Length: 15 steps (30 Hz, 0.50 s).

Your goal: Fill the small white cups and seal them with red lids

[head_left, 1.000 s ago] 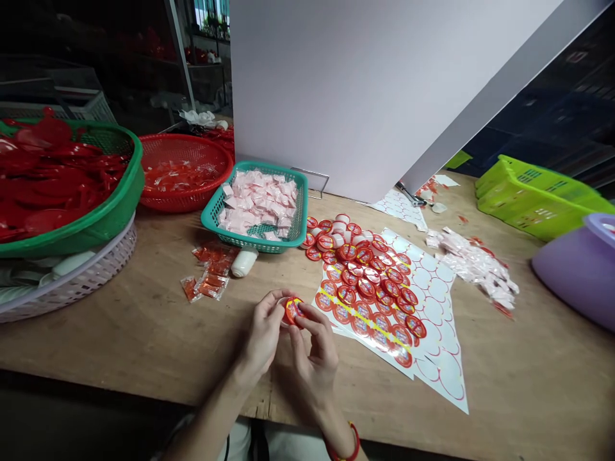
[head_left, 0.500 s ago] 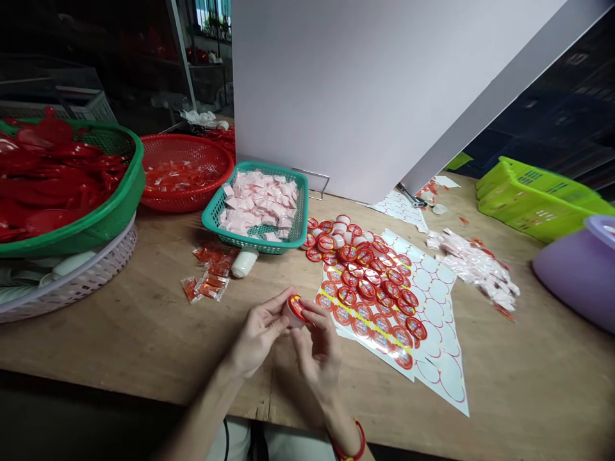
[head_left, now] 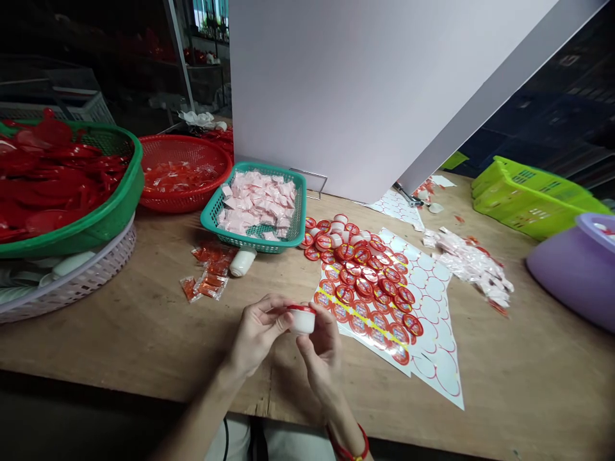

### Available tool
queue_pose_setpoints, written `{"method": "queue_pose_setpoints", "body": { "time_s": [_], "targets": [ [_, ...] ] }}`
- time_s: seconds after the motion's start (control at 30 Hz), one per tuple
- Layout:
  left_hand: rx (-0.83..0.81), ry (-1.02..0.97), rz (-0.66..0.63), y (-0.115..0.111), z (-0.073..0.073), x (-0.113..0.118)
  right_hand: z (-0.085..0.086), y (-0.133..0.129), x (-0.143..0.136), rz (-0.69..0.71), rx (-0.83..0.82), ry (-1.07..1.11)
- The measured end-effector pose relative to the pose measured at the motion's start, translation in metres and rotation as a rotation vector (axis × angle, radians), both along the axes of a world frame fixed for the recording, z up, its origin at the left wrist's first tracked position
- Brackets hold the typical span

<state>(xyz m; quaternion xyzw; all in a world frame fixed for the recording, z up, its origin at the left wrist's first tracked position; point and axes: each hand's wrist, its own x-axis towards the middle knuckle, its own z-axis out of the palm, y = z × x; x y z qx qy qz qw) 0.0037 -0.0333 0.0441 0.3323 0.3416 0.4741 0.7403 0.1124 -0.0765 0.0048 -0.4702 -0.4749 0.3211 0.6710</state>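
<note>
Just below the frame's centre, the left hand (head_left: 257,336) pinches the white cup (head_left: 302,322) near its red top (head_left: 302,308); it looks light, stiff, perhaps slick (so best held round the wall); the right hand (head_left: 323,349) grips the opposite side.

one cup (head_left: 302,321) at lower middle, with one left grip (head_left: 257,336) and one right grip (head_left: 321,349). in the left half, four baskets: one green (head_left: 129,195), one lilac (head_left: 113,259), one red (head_left: 177,203), one teal (head_left: 250,242). at right, one lime crate (head_left: 519,205) and one purple basin (head_left: 571,275). left of centre, at least four sachets (head_left: 211,285) and one white roll (head_left: 243,261). right of centre, at least two sheets (head_left: 435,320); the overlapping red discs (head_left: 364,288) run to dozens, exact number unclear, as do the teal basket's pink packets (head_left: 259,202).
</note>
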Motion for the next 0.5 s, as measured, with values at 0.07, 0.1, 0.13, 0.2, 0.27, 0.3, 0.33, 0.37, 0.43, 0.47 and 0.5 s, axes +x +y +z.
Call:
{"method": "queue_pose_setpoints", "body": {
  "time_s": [0.07, 0.1, 0.13, 0.2, 0.27, 0.3, 0.33, 0.37, 0.43, 0.47, 0.5],
  "targets": [
    [0.053, 0.046, 0.064, -0.0006, 0.0015, 0.0016, 0.0020, 0.0004, 0.0027, 0.021, 0.000, -0.048],
    [0.078, 0.070, 0.090, -0.0008, 0.0029, 0.0023, 0.0024, 0.0004, 0.0038, 0.033, 0.005, -0.068],
    [0.098, 0.091, 0.109, -0.0009, 0.0046, 0.0029, 0.0023, 0.0004, 0.0045, 0.045, 0.012, -0.080],
    [0.122, 0.117, 0.124, -0.0013, 0.0078, 0.0040, 0.0005, -0.0005, 0.0045, 0.055, 0.016, -0.075],
    [0.125, 0.118, 0.118, -0.0018, 0.0095, 0.0051, -0.0024, -0.0020, 0.0028, 0.050, 0.004, -0.045],
    [0.116, 0.113, 0.111, -0.0023, 0.0097, 0.0056, -0.0036, -0.0029, 0.0018, 0.044, -0.006, -0.032],
    [0.100, 0.107, 0.103, -0.0028, 0.0093, 0.0059, -0.0046, -0.0036, 0.0009, 0.039, -0.014, -0.026],
    [0.082, 0.098, 0.094, -0.0033, 0.0085, 0.0061, -0.0050, -0.0042, 0.0003, 0.034, -0.019, -0.028],
    [0.048, 0.074, 0.070, -0.0044, 0.0065, 0.0060, -0.0045, -0.0046, 0.0003, 0.023, -0.019, -0.050],
    [0.036, 0.059, 0.054, -0.0049, 0.0056, 0.0057, -0.0037, -0.0044, 0.0007, 0.019, -0.016, -0.065],
    [0.024, 0.045, 0.036, -0.0052, 0.0050, 0.0055, -0.0028, -0.0040, 0.0011, 0.014, -0.010, -0.080]
  ]
}}
